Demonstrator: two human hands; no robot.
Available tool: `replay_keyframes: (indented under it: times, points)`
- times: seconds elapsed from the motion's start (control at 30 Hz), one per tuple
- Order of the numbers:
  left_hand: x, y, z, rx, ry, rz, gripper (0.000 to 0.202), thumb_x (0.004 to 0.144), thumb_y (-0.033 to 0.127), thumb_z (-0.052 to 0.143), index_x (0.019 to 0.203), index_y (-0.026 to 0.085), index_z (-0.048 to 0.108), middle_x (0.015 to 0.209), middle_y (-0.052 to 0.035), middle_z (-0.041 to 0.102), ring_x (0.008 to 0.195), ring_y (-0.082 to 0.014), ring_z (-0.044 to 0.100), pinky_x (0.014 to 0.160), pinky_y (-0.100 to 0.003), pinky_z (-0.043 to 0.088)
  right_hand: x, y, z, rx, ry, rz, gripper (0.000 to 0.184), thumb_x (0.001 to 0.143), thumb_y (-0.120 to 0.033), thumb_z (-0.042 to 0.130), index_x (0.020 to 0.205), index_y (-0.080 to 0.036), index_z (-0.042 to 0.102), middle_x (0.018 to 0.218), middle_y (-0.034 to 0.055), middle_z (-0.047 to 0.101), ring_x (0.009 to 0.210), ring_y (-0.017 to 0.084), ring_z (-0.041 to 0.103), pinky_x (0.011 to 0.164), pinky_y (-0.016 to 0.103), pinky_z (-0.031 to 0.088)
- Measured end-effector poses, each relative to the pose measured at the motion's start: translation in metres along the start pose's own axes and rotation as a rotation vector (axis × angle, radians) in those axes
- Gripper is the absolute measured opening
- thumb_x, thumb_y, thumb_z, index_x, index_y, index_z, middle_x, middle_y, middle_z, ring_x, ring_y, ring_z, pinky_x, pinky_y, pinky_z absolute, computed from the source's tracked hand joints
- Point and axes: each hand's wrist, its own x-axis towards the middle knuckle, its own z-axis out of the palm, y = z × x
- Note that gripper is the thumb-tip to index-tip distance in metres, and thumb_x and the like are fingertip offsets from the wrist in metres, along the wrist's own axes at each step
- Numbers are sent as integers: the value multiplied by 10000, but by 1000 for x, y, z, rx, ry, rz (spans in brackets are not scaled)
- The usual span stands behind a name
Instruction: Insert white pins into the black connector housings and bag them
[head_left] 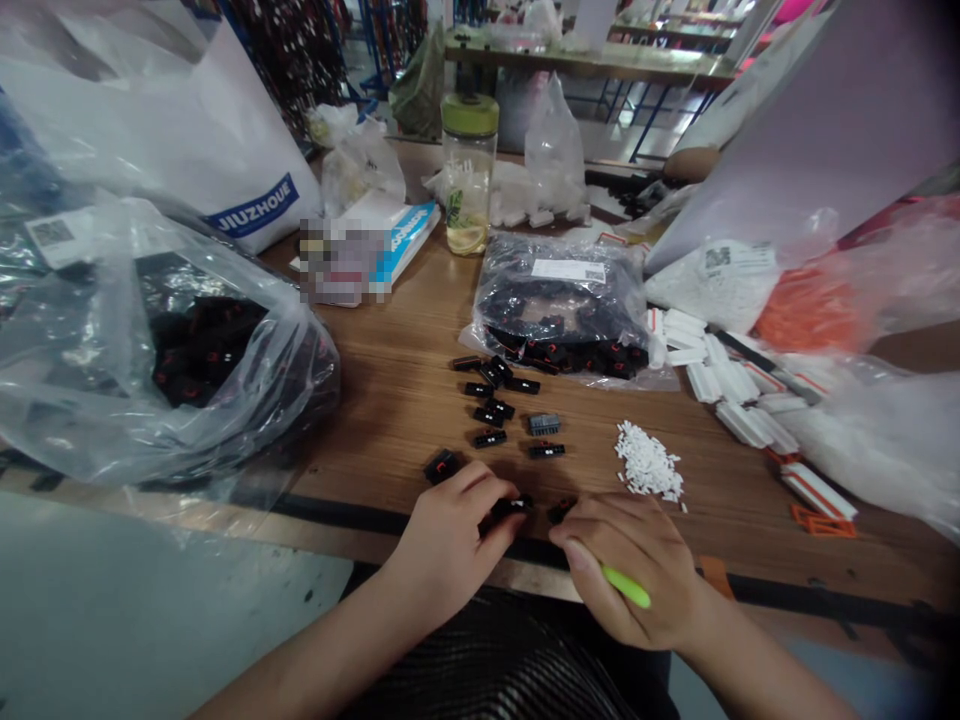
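Near the table's front edge, my left hand [457,530] pinches a black plastic connector [517,505] between thumb and fingers. My right hand [634,560] is closed round a tool with a bright green handle [626,587]; its working end is hidden. By the right fingertips lies a small dark piece [561,510], and I cannot tell if they touch it. Another black connector [442,465] rests just beyond the left hand. Several black connectors [491,438] and a grey connector [544,424] are scattered further up the table. A heap of small white pins [649,460] lies beyond the right hand.
An open plastic bag of black parts [300,400] stands at left. A bag of connectors [562,290] lies behind the scattered pieces, a lidded bottle [469,180] further back. White pieces [739,420], orange parts [825,522] and plastic bags [885,430] crowd the right side.
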Motion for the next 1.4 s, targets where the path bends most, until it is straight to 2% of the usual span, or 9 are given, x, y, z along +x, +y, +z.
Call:
replay_keyframes:
  times: [0.3,0.53,0.9,0.97,1.07,1.23,1.3,1.4]
  points:
    - [-1,0,1,19,-2,-11,96,910,209,646,1005,212,661,945,1,621,674,-124,600,661,-274,501,3,1,-2,6,69,2,160,864,-79,491,899,-202,587,689,-2,686,592,141,649,577,290,525]
    - [0,3,1,-24,31,3,98,902,196,653,995,199,684,945,-14,649,809,-161,658,730,-286,537,1,-4,2,-94,-4,-112,140,885,-89,481,871,-161,600,695,23,667,618,149,625,587,296,513]
    - [0,1,-1,-53,33,24,164,915,190,633,1060,193,708,977,-28,671,844,-169,678,778,-309,564,-3,-4,7,-117,21,-159,116,874,-98,512,902,-143,615,721,37,694,642,158,647,606,307,543]
    - [0,1,0,-56,25,21,171,919,193,629,1071,200,709,986,-26,672,837,-164,678,775,-307,569,-2,-4,6,-113,40,-145,119,877,-92,508,886,-146,614,708,31,695,625,148,646,606,299,544]
    - [0,3,0,-50,40,23,190,912,193,641,1090,211,702,1002,-20,672,817,-153,674,760,-301,573,-1,-1,1,-78,117,-48,145,878,-70,501,875,-147,623,701,27,701,613,132,653,600,283,539]
    - [2,9,-2,53,260,150,213,873,211,709,1085,190,703,1024,-47,681,944,-201,650,848,-363,552,1,4,-6,40,196,61,187,866,-44,488,853,-142,648,673,32,676,577,122,647,544,255,524]
    - [3,11,-3,91,280,229,180,902,185,679,1079,194,709,1023,-45,687,923,-194,638,840,-363,544,3,4,-7,67,185,64,205,858,-38,479,855,-145,654,669,32,678,569,127,651,531,254,524]
    - [4,13,-4,164,249,305,152,943,144,613,1039,193,720,947,-29,697,822,-174,617,759,-334,543,6,1,-7,84,185,55,219,846,-36,470,854,-154,654,665,30,687,572,137,667,531,256,536]
